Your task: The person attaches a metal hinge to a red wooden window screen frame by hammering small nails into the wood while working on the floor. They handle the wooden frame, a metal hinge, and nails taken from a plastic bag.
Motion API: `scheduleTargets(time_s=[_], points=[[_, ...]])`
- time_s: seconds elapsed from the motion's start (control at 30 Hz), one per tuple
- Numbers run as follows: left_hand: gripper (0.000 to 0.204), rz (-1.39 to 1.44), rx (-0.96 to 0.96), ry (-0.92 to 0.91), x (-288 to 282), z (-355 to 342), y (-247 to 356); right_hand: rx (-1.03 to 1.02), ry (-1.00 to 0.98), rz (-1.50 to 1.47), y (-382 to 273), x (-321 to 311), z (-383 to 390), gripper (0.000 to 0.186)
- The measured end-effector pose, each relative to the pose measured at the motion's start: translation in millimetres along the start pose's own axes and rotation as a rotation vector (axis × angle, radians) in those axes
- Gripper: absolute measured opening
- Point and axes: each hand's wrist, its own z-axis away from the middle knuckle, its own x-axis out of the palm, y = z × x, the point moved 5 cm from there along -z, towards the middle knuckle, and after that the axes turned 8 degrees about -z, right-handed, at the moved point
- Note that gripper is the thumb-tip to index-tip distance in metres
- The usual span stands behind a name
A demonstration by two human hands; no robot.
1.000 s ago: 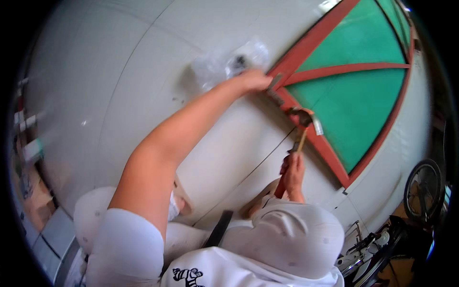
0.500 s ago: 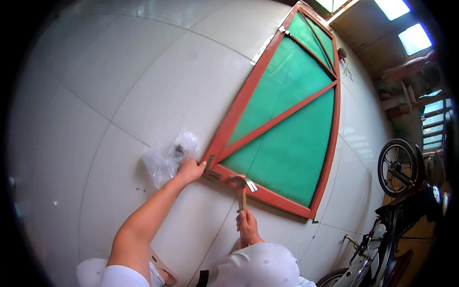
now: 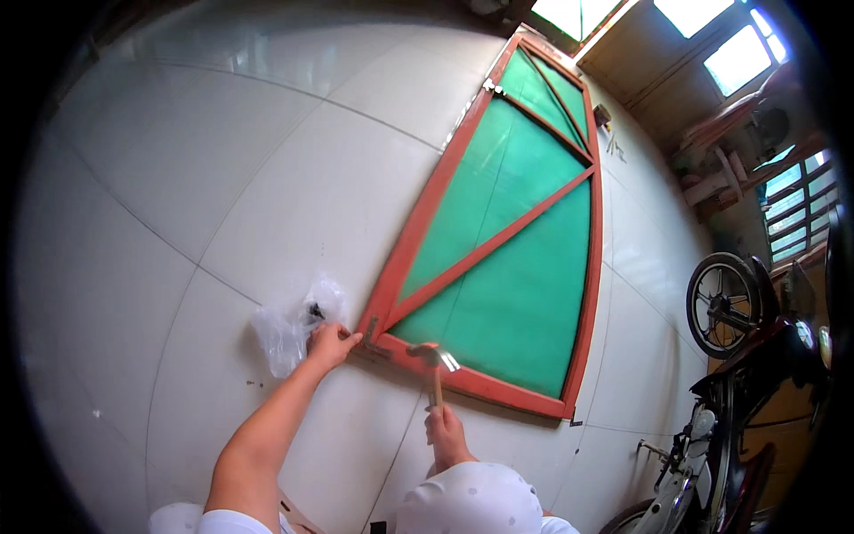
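Your view has shifted since the first earlier frame: the whole length of the red-framed green panel (image 3: pixel 507 258) now shows, where its far end was cut off. Your right hand (image 3: pixel 445 433) is closed around the handle of a hammer (image 3: pixel 435 384), its head over the panel's near rail; contact cannot be confirmed. Your left hand (image 3: pixel 329 345) has its fingers partly curled at the panel's near-left corner, beside a metal bracket (image 3: pixel 371 334); whether they grip anything cannot be told. The panel lies flat on a tiled floor (image 3: pixel 258 196). A clear plastic bag (image 3: pixel 280 338) sits left of its near corner, a motorcycle (image 3: pixel 712 418) stands to its right, and a barred window (image 3: pixel 796 209) is beyond that side. Your left forearm (image 3: pixel 262 445) stretches toward the panel; your right hand stays low, past your knee (image 3: pixel 471 503).
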Motion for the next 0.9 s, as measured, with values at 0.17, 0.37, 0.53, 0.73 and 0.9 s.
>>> scheduleTargets(time_s=[0.17,0.37,0.53,0.73,0.9], points=[[0.040,0.166,0.098,0.069,5,10,-5,0.020,-0.020,0.004,-1,3,5,0.027],[0.040,0.065,0.053,0.078,-7,11,3,0.014,-0.011,-0.014,3,1,3,0.027],[0.040,0.058,0.001,0.060,5,16,-3,-0.066,-0.017,0.092,1,2,3,0.024],[0.036,-0.069,-0.018,0.122,-3,23,7,-0.058,-0.024,0.055,4,-2,5,0.025],[0.025,0.094,0.214,0.359,-22,42,27,-0.092,-0.023,0.077,1,4,5,0.026]])
